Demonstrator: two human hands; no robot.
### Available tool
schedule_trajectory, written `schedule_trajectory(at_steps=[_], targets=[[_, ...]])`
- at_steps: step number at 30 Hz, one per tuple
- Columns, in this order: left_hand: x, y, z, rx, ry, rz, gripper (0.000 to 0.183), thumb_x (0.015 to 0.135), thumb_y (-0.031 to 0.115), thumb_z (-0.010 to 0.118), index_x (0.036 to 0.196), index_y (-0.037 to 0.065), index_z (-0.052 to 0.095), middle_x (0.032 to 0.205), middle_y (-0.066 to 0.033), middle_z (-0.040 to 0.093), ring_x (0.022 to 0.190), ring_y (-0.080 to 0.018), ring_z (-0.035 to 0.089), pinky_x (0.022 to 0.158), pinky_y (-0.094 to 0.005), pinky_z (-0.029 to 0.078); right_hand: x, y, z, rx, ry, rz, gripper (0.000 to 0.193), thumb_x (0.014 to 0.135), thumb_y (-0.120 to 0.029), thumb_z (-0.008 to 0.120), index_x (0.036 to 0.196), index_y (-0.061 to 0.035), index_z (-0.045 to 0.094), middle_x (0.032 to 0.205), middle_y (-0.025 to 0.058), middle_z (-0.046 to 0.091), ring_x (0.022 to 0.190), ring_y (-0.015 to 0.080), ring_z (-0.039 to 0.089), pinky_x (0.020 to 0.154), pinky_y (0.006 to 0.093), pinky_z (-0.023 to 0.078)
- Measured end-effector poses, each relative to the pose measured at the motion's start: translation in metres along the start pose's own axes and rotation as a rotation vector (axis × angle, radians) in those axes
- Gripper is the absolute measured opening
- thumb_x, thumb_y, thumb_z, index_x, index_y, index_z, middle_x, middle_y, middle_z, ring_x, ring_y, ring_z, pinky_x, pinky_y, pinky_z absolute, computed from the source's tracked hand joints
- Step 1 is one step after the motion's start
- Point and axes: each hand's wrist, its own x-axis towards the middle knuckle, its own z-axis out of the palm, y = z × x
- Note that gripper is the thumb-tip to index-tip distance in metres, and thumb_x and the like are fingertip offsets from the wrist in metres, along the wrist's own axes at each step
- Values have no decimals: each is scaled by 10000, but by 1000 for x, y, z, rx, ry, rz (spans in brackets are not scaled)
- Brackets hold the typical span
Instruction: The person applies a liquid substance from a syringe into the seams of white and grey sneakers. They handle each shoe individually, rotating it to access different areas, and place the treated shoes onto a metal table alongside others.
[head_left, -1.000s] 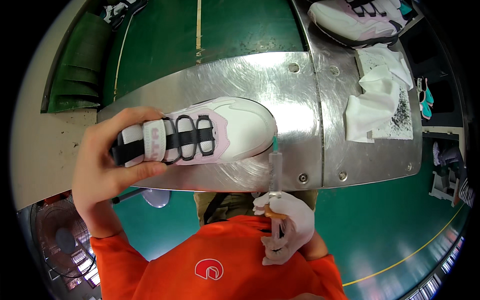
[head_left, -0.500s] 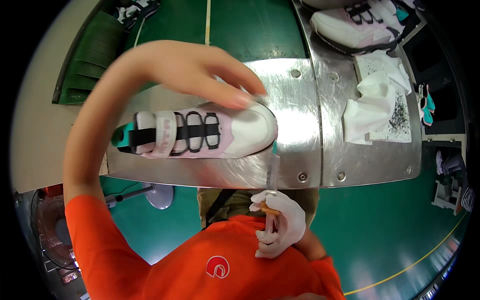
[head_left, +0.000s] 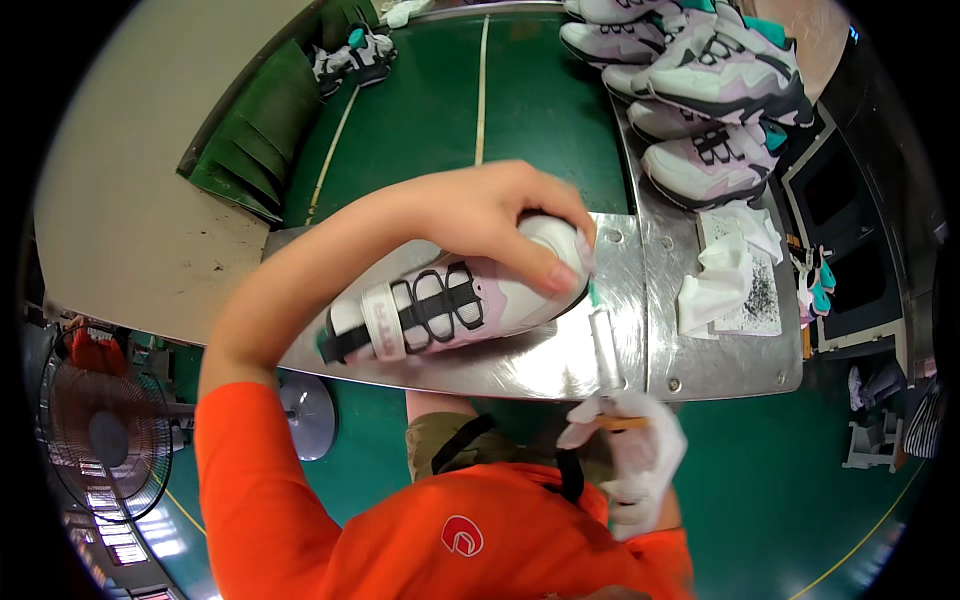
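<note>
Green belt surface (head_left: 560, 100), marked by 2 pale lines, extends beyond the left hand (head_left: 500, 215); the steel plate (head_left: 618, 300) lies below that hand. 1 white, pink and black shoe (head_left: 450, 305) is under the left hand, over the plate; whether its sole is lifted cannot be told.

Left hand: bare, clamped on the toe, thumb on the near side, fingers over the far side. Right hand (head_left: 645, 455): white-gloved, curled around the rear of a syringe (head_left: 607, 350). Its green tip (head_left: 594, 293) points away from that hand, at or just beside the toe edge; contact unconfirmed, owing to blur. Beyond and right of the right hand: white cloth (head_left: 715, 285), stacked shoes (head_left: 710, 70).

Judged step: syringe work at the toe edge. This appears to call for a firm left hold and a steady tip.
</note>
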Motion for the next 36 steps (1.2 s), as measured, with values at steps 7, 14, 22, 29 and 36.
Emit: schedule_trajectory(at_steps=[7,14,22,29,36], targets=[[-76,-24,4,-326,632,374,732,752,542,798,1159,-35,603,1062,-98,610,1008,-193,608,885,-315,483,5,-105,34,-139,-494,-646,485,818,-158,710,1229,40,547,978,284,626,736,364,658,641,378,540],[-103,-81,15,-409,972,351,598,868,426,731,1254,-8,590,1135,-52,593,1031,-140,577,887,-272,458,56,-126,69,-166,-478,-574,611,884,-306,638,1323,75,453,988,282,606,680,334,656,629,321,520],[-113,-131,23,-686,1048,274,614,924,426,666,1317,-24,522,1180,-68,618,1080,-142,578,942,-278,445,113,-111,53,-177,-637,-496,823,716,-360,771,1324,81,433,982,332,589,630,359,646,557,421,576],[-113,-145,25,-840,1041,256,544,961,356,632,1334,-20,508,1202,-79,616,1094,-158,585,966,-301,455,122,-98,45,-126,-576,-501,632,902,-354,583,1309,108,439,902,298,590,608,336,621,570,398,540],[-95,-140,20,-778,1115,271,490,987,295,596,1338,-35,506,1227,-101,621,1102,-170,600,960,-302,467,61,-72,10,48,115,-718,554,871,-197,639,1316,72,448,967,285,596,755,342,638,666,422,559]])
